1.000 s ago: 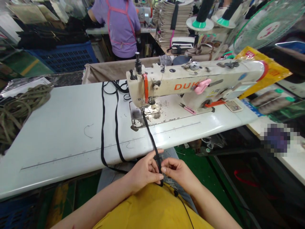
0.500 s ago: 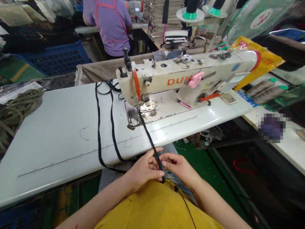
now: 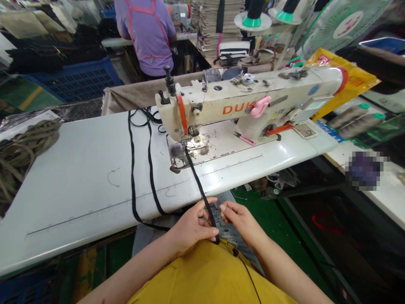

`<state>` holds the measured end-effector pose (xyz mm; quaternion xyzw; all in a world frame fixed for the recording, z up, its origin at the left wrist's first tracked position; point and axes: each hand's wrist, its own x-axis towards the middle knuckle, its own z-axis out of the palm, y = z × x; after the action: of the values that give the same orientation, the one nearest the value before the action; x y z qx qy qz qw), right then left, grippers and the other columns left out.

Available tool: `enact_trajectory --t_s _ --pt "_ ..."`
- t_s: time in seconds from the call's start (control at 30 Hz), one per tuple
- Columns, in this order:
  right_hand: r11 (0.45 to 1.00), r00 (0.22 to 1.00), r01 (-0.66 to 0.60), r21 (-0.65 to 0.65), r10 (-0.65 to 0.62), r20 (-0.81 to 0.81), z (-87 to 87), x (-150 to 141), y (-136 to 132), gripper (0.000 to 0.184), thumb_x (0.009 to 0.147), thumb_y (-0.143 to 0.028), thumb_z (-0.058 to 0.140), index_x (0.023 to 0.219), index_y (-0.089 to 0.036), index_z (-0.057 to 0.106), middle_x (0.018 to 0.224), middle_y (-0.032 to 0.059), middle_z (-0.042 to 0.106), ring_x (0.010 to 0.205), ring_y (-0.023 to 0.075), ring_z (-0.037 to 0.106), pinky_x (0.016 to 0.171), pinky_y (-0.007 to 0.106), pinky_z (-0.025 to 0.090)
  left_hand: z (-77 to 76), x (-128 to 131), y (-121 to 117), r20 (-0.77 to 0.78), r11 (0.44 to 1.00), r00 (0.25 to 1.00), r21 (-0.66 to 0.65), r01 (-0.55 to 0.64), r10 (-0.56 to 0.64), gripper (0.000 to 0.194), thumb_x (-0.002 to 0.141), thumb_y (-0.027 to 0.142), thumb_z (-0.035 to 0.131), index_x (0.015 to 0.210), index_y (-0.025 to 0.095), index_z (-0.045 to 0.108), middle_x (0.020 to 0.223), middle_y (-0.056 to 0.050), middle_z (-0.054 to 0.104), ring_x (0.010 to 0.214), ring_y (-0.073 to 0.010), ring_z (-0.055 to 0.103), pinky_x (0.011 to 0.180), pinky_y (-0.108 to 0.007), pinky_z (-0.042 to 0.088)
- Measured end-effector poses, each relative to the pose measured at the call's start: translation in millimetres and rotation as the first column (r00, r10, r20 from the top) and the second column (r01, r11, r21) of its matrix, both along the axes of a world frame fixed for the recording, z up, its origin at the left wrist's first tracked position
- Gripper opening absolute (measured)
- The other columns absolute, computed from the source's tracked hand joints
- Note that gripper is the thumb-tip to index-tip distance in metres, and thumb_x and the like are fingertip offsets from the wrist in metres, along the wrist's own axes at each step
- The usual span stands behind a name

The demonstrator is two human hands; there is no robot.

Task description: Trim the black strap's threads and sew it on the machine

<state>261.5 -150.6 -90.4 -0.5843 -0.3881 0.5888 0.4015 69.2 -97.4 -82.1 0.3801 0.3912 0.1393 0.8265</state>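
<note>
A narrow black strap (image 3: 199,181) runs from under the presser foot of the sewing machine (image 3: 228,99) down over the table's front edge. My left hand (image 3: 194,226) is closed on the strap close to my lap, with the thumb pressing near its lower end. Just right of it, apart from the strap, my right hand (image 3: 238,219) has thumb and forefinger pinched together. Whether anything thin sits in that pinch, I cannot make out. More black strap (image 3: 133,169) lies in two long lines on the white table (image 3: 88,177), with loops behind the machine head.
Pink-handled snips (image 3: 245,138) lie on the machine bed. A heap of olive straps (image 3: 28,143) covers the table's left end. Beyond, a person in a purple top (image 3: 152,38) stands with their back to me. A fan (image 3: 346,25) and thread cones (image 3: 253,17) stand behind the machine.
My right hand has moved slightly right, away from the strap and my left hand. The left hand keeps its hold. The whole view has shifted a little.
</note>
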Motion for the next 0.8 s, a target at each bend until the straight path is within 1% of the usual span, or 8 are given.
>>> enact_trajectory --t_s 0.07,0.2,0.3,0.37,0.47,0.6,0.73,0.8 --pt "1.0 1.0 -0.014 0.004 0.013 0.008 2.2 -0.1 0.7 0.051 0.091 -0.067 0.066 0.071 -0.021 0.058 0.067 -0.0029 0.052 0.068 0.0149 0.048 0.069 0.029 0.041 -2.7 0.5 -0.9 -0.012 0.999 1.0 0.035 0.004 -0.003 0.091 0.067 0.019 0.089 0.148 0.021 0.048 0.094 -0.002 0.065 0.066 -0.0116 0.065 0.068 -0.029 0.056" --pt "0.998 0.995 -0.065 0.019 0.066 -0.073 3.0 -7.2 -0.3 0.048 0.079 -0.066 0.079 0.088 -0.021 0.067 0.084 0.0009 0.065 0.081 0.0184 0.058 0.076 0.03 0.046 -6.8 1.3 -1.6 -0.033 0.997 0.999 0.072 0.007 -0.005 0.088 0.067 0.018 0.087 0.147 0.023 0.05 0.098 -0.001 0.062 0.066 -0.0111 0.065 0.068 -0.03 0.055" --pt "0.997 0.99 -0.077 0.006 0.077 -0.117 -0.8 -11.9 -1.6 0.048 0.078 -0.065 0.081 0.079 -0.02 0.064 0.076 -0.0014 0.06 0.075 0.0158 0.054 0.071 0.028 0.043 -6.9 0.5 2.1 -0.042 0.994 0.999 0.106 0.019 -0.014 0.086 0.066 0.015 0.084 0.145 0.022 0.053 0.098 -0.001 0.062 0.068 -0.0107 0.063 0.07 -0.029 0.052" --pt "0.998 0.992 -0.061 -0.012 0.06 -0.115 -2.6 -12.2 -1.8 0.048 0.077 -0.064 0.081 0.076 -0.02 0.062 0.071 -0.0037 0.055 0.069 0.0135 0.049 0.067 0.027 0.039 -4.6 -0.4 6.7 -0.023 0.991 1.0 0.133 -0.006 0.009 0.078 0.067 0.016 0.082 0.141 0.02 0.057 0.097 -0.002 0.065 0.078 -0.0141 0.064 0.077 -0.029 0.05" --pt "0.998 0.993 -0.063 -0.03 0.059 -0.105 -1.0 -9.6 -0.8 0.047 0.075 -0.063 0.083 0.079 -0.02 0.064 0.071 -0.0037 0.056 0.068 0.0132 0.048 0.065 0.027 0.037 0.9 -0.8 12.9 0.006 0.99 0.998 0.121 -0.07 0.07 0.056 0.076 0.027 0.078 0.129 0.017 0.064 0.098 -0.005 0.069 0.095 -0.0196 0.064 0.088 -0.032 0.048" --pt "0.994 0.989 -0.106 -0.04 0.102 -0.104 8.2 -5.3 -0.3 0.043 0.073 -0.058 0.085 0.081 -0.02 0.066 0.072 -0.003 0.059 0.067 0.013 0.049 0.066 0.027 0.038 7.1 1.6 14.2 -0.003 0.989 0.996 0.118 -0.087 0.088 0.043 0.08 0.043 0.08 0.111 0.015 0.071 0.098 -0.006 0.071 0.087 -0.0188 0.063 0.083 -0.032 0.049" --pt "0.979 0.977 -0.195 -0.066 0.188 -0.098 14.0 1.5 -1.5 0.041 0.081 -0.059 0.078 0.077 -0.02 0.066 0.068 -0.0022 0.059 0.063 0.0132 0.051 0.064 0.028 0.041 9.7 3.5 11.3 -0.01 0.991 0.999 0.131 -0.033 0.035 0.042 0.078 0.052 0.083 0.094 0.014 0.073 0.084 -0.005 0.07 0.079 -0.018 0.063 0.078 -0.031 0.049" --pt "0.984 0.984 -0.179 -0.028 0.179 -0.001 13.4 6.0 -1.0 0.041 0.089 -0.058 0.069 0.077 -0.02 0.067 0.066 -0.0003 0.061 0.064 0.0152 0.055 0.064 0.029 0.044 9.6 3.4 10.1 -0.025 0.994 0.999 0.109 -0.024 0.027 0.044 0.077 0.055 0.083 0.088 0.013 0.072 0.078 -0.004 0.068 0.075 -0.0173 0.063 0.077 -0.031 0.05"
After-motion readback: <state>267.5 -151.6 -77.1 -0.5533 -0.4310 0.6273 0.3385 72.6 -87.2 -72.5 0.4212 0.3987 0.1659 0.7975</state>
